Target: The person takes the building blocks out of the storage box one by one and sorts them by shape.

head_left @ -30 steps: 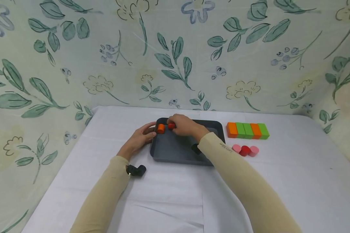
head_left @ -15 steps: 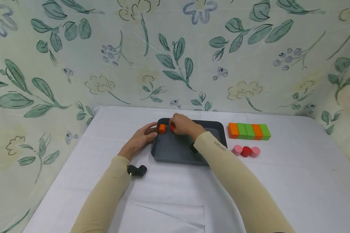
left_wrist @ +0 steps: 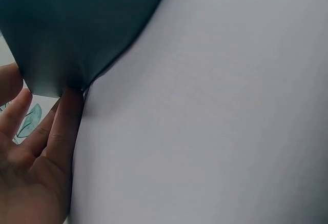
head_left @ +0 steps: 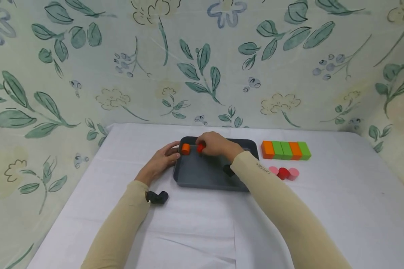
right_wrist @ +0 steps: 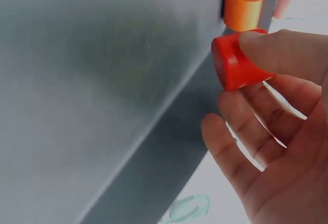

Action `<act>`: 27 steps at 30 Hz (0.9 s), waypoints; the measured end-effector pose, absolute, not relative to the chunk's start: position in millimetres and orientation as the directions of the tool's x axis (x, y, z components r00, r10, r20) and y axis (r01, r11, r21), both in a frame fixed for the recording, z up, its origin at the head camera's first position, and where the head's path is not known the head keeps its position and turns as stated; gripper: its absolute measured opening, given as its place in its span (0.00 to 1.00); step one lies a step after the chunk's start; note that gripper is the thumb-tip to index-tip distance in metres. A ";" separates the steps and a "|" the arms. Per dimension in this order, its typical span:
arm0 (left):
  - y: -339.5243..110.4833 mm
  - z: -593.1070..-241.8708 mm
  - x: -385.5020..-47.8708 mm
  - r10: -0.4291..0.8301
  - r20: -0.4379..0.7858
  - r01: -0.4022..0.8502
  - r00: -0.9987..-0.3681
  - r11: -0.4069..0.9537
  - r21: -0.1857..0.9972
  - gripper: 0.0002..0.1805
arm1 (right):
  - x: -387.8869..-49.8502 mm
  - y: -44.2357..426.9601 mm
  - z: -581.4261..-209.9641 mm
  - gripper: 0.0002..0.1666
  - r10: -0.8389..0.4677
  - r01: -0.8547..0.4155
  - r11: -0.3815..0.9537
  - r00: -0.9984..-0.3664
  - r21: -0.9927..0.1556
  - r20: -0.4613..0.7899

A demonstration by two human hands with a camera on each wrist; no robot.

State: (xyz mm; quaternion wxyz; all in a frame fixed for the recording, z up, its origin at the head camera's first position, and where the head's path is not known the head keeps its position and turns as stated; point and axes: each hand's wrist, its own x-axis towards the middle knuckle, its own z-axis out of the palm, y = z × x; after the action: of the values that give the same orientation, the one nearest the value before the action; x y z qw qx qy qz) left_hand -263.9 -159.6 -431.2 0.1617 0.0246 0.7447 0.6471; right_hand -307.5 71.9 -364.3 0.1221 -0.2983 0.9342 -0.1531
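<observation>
A grey tray (head_left: 202, 179) lies on the table, with an orange cylinder block (head_left: 186, 149) standing in its far left corner. Just right of that block, my right hand (head_left: 214, 144) pinches a red cylinder block (head_left: 200, 148) over the tray's far side. In the right wrist view the red cylinder block (right_wrist: 233, 62) is tilted between thumb and fingers, close to the orange cylinder block (right_wrist: 243, 8). My left hand (head_left: 159, 160) rests against the tray's left side, its fingers fairly straight. The left wrist view has those fingers (left_wrist: 65, 116) touching the tray's outer wall (left_wrist: 77, 29).
Right of the tray, a row of orange and green blocks (head_left: 286, 150) stands on the white-covered table (head_left: 350, 209). In front of that row are a red cylinder (head_left: 283, 173) and two pink cylinders (head_left: 293, 173), one partly behind the right sleeve. A floral cloth (head_left: 202, 74) hangs behind.
My right hand, still pinching the red cylinder block, has shifted slightly to the right, and more of the block shows now. The left hand stays at the tray's side.
</observation>
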 end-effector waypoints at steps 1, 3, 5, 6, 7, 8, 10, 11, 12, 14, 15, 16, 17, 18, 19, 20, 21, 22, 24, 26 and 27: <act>-159.4 -431.4 -264.1 0.245 -0.207 -0.172 -0.947 0.159 0.972 0.34 | -307.2 75.4 -362.6 0.22 -0.602 -0.530 0.768 -0.788 -0.359 -0.125; -158.6 -432.0 -264.3 0.251 -0.205 -0.167 -0.946 0.163 0.972 0.34 | -306.0 85.0 -359.8 0.21 -0.608 -0.540 0.759 -0.787 -0.363 -0.102; -157.6 -432.2 -264.6 0.260 -0.202 -0.162 -0.944 0.167 0.973 0.34 | -303.7 97.2 -356.4 0.21 -0.611 -0.551 0.751 -0.789 -0.364 -0.068; -157.3 -432.4 -264.7 0.262 -0.201 -0.160 -0.944 0.167 0.973 0.34 | -301.9 103.9 -354.1 0.21 -0.609 -0.552 0.748 -0.791 -0.369 -0.050; -157.1 -432.3 -264.8 0.263 -0.199 -0.157 -0.944 0.173 0.972 0.34 | -299.6 111.0 -351.7 0.20 -0.605 -0.552 0.746 -0.795 -0.372 -0.034; -157.0 -432.2 -264.9 0.264 -0.197 -0.154 -0.944 0.176 0.972 0.34 | -296.9 118.2 -348.9 0.20 -0.599 -0.550 0.746 -0.800 -0.376 -0.017; -157.6 -431.8 -264.7 0.260 -0.196 -0.153 -0.945 0.179 0.972 0.35 | -290.5 133.4 -343.2 0.19 -0.589 -0.549 0.738 -0.808 -0.392 0.023; -158.1 -431.5 -264.6 0.258 -0.197 -0.154 -0.946 0.179 0.972 0.36 | -286.9 141.3 -340.4 0.18 -0.583 -0.547 0.734 -0.812 -0.401 0.040; -158.7 -431.3 -264.4 0.257 -0.198 -0.153 -0.946 0.184 0.971 0.36 | -282.8 149.8 -337.6 0.18 -0.577 -0.544 0.726 -0.815 -0.420 0.059; -159.7 -431.1 -264.2 0.259 -0.198 -0.150 -0.946 0.193 0.970 0.37 | -274.6 167.7 -333.2 0.19 -0.551 -0.525 0.723 -0.830 -0.450 0.083; -160.3 -431.1 -263.9 0.260 -0.198 -0.149 -0.945 0.197 0.969 0.37 | -271.0 177.1 -331.7 0.19 -0.543 -0.520 0.719 -0.835 -0.461 0.095; -160.5 -431.1 -263.6 0.259 -0.198 -0.149 -0.945 0.198 0.969 0.36 | -267.9 186.6 -331.0 0.20 -0.531 -0.512 0.719 -0.841 -0.469 0.104; -160.8 -431.2 -263.2 0.258 -0.197 -0.148 -0.946 0.198 0.969 0.36 | -264.5 195.7 -329.8 0.21 -0.515 -0.498 0.725 -0.851 -0.476 0.105; -161.0 -431.5 -262.7 0.258 -0.197 -0.148 -0.946 0.198 0.969 0.36 | -260.9 204.6 -328.9 0.22 -0.498 -0.480 0.734 -0.861 -0.481 0.101; -161.1 -432.1 -262.4 0.257 -0.197 -0.148 -0.946 0.196 0.969 0.35 | -257.6 213.4 -328.1 0.22 -0.481 -0.467 0.746 -0.871 -0.476 0.100; -161.1 -432.5 -262.1 0.257 -0.197 -0.150 -0.946 0.192 0.970 0.35 | -254.2 222.5 -327.4 0.22 -0.468 -0.455 0.757 -0.878 -0.468 0.098; -161.1 -433.0 -261.8 0.258 -0.198 -0.151 -0.946 0.190 0.970 0.35 | -250.4 231.5 -326.5 0.23 -0.454 -0.449 0.768 -0.885 -0.458 0.106; -161.1 -433.1 -261.5 0.259 -0.199 -0.152 -0.945 0.190 0.970 0.35 | -246.2 240.7 -325.4 0.23 -0.435 -0.433 0.781 -0.894 -0.450 0.106; -161.3 -433.5 -261.7 0.263 -0.198 -0.153 -0.944 0.184 0.971 0.35 | -237.6 259.0 -323.0 0.24 -0.397 -0.403 0.805 -0.911 -0.434 0.110; -161.8 -432.7 -261.5 0.260 -0.197 -0.152 -0.945 0.183 0.971 0.34 | -231.0 277.0 -322.1 0.25 -0.354 -0.367 0.830 -0.928 -0.420 0.113; -162.0 -432.1 -261.4 0.259 -0.195 -0.151 -0.946 0.180 0.972 0.34 | -228.3 285.4 -322.3 0.25 -0.330 -0.346 0.842 -0.937 -0.414 0.111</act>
State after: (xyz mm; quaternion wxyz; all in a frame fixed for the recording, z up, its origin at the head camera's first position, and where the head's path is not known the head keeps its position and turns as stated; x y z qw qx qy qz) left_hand -261.4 -162.0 -432.1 0.1606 0.0358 0.7512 0.6393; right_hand -228.3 285.4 -322.3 -0.0176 -0.1762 0.9595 -0.2191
